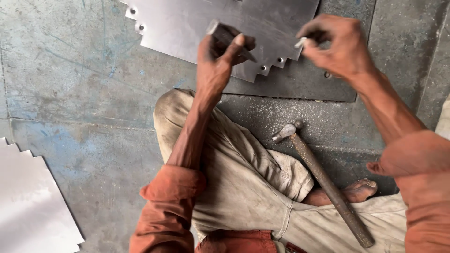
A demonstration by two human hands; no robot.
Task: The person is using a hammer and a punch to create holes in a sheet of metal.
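Observation:
My left hand [220, 54] is closed around a short dark metal punch [222, 33], held over a grey sheet-metal piece [197, 23] with a stepped, notched edge and small punched holes. My right hand [335, 44] pinches a small pale object [300, 43] between thumb and fingers, just right of the sheet's stepped corner. The two hands are apart, both above the sheet's near edge. A hammer [323, 180] with a wooden handle lies across my lap and leg, untouched.
A dark flat steel plate [304, 84] lies under the sheet on the concrete floor [70, 93]. Another stepped-edge metal sheet [33, 201] lies at lower left. My crossed legs in beige trousers [239, 182] and a bare foot [361, 189] fill the foreground.

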